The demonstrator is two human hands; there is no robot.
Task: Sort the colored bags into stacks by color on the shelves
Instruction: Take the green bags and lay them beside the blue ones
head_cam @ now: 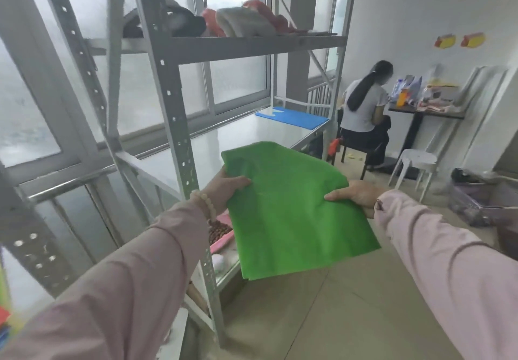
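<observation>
A flat green bag (291, 214) is held out in front of me, over the front edge of the grey metal shelf (224, 141). My left hand (227, 188) grips its left edge, thumb on top. My right hand (356, 194) grips its right edge. A blue bag (294, 117) lies flat at the far end of the same shelf level. On the shelf level above sit dark, red and pale bundles (241, 21). Part of a pink item (221, 236) shows on the lower level, under the green bag.
A shelf upright (179, 135) stands just left of my left hand. A person (364, 113) sits at a cluttered dark table (426, 110) at the back right. A white stool (414, 163) and a basket (482, 199) stand on the tiled floor.
</observation>
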